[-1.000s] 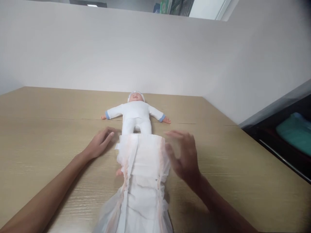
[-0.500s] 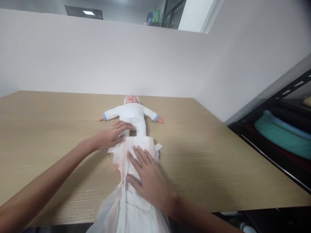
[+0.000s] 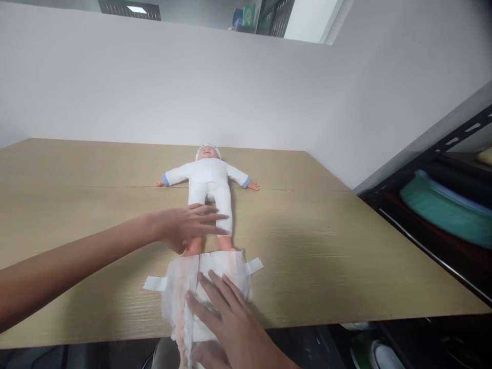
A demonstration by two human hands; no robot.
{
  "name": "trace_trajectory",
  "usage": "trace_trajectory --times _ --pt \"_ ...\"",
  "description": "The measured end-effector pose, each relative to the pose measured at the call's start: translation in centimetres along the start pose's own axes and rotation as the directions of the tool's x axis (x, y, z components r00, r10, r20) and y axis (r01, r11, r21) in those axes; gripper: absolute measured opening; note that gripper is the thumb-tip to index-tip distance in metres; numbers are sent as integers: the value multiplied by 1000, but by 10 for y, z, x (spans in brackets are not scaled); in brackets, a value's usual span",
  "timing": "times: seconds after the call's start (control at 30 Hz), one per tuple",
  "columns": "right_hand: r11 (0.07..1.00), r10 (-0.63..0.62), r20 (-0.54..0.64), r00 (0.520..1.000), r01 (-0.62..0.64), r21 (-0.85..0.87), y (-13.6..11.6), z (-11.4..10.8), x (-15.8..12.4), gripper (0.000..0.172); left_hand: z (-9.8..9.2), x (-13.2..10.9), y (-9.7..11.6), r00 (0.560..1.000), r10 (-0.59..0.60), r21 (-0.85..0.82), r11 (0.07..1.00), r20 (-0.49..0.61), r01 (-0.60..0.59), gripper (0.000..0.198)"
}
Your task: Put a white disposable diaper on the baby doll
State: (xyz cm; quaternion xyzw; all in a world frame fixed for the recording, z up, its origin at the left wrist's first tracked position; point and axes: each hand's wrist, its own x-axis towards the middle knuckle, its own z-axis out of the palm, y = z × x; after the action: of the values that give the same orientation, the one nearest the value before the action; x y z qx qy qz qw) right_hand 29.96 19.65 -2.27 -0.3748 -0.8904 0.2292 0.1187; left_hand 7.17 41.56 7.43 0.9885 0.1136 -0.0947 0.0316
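Observation:
A baby doll in a white suit with blue cuffs lies on its back on the wooden table, arms spread, head toward the wall. My left hand lies across the doll's lower legs, fingers extended. Just below the doll's feet, a white diaper with side tabs is spread flat and hangs over the table's near edge. My right hand presses flat on the diaper, fingers apart.
A white partition wall stands behind the table. At the right is a dark metal shelf holding a teal basin. The table's front edge runs just under my right hand.
The diaper has slid down off the doll's legs toward me with my right hand on it. My left hand has moved from beside the doll onto its legs.

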Motion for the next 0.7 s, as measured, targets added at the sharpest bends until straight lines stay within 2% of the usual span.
trace_trajectory --times 0.1,0.2,0.33,0.47,0.57,0.7 --pt "1000 6 -39 999 -6 -5 -1 6 -1 89 8 12 4 993 115 68 991 -13 -113 122" --pt "999 42 -92 995 -44 -29 -6 8 0 87 14 24 3 978 202 116 974 -55 -195 114" --pt "994 56 -170 984 -70 -78 -10 11 0 89 23 36 0 959 244 148 964 -148 -222 85" --pt "993 31 -197 980 -53 -108 -7 15 -1 90 29 47 2 949 267 148 959 -167 -243 59" --pt "992 29 -205 978 -54 -115 -4 17 -1 90 23 50 5 927 295 95 955 -232 -280 49" --pt "992 51 -198 979 -72 -101 -4 12 1 86 -2 42 7 935 205 -26 975 -289 -222 48"
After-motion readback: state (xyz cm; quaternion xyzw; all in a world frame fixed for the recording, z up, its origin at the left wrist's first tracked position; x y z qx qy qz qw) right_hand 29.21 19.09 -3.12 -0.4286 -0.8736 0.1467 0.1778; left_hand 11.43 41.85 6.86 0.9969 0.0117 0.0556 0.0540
